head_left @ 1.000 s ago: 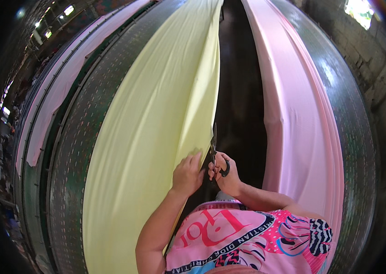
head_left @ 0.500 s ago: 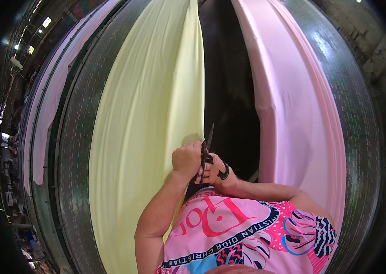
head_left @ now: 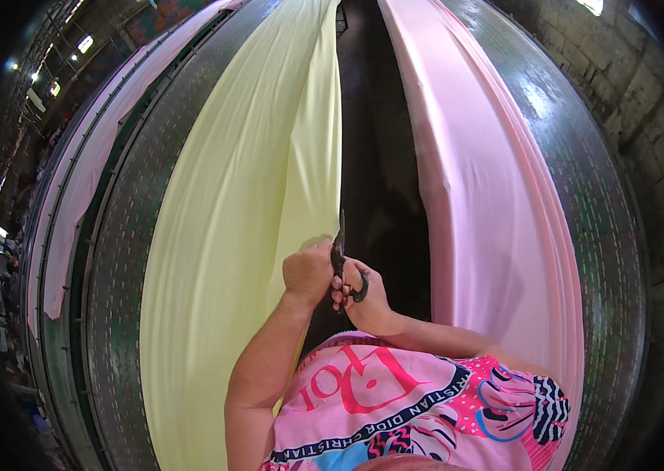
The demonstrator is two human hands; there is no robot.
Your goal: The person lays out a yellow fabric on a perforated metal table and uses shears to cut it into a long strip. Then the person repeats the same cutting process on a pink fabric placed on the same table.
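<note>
A long pale yellow cloth [head_left: 214,204] hangs in soft folds to the left of centre. Its right edge is gripped by my left hand [head_left: 307,271], a closed fist with the knuckles up. Close beside it, my right hand [head_left: 370,302] is closed on a pair of dark-handled scissors [head_left: 337,257]. The blades point away from me along the cloth's edge, and their tips lie against or just by it. Whether the blades are cutting into the cloth cannot be told. One black handle loop shows by my right fingers.
A pink cloth [head_left: 481,180] hangs on the right, beyond a dark gap [head_left: 383,157]. Dark speckled surfaces [head_left: 603,228] flank both cloths. Further left runs a rail [head_left: 85,275] with another pink cloth [head_left: 69,235]. A block wall [head_left: 654,133] stands at the far right.
The scissors have turned from leaning right, clear of the cloth, to nearly upright at its edge. My right hand has shifted its hold on the handles. The whole view has slid slightly.
</note>
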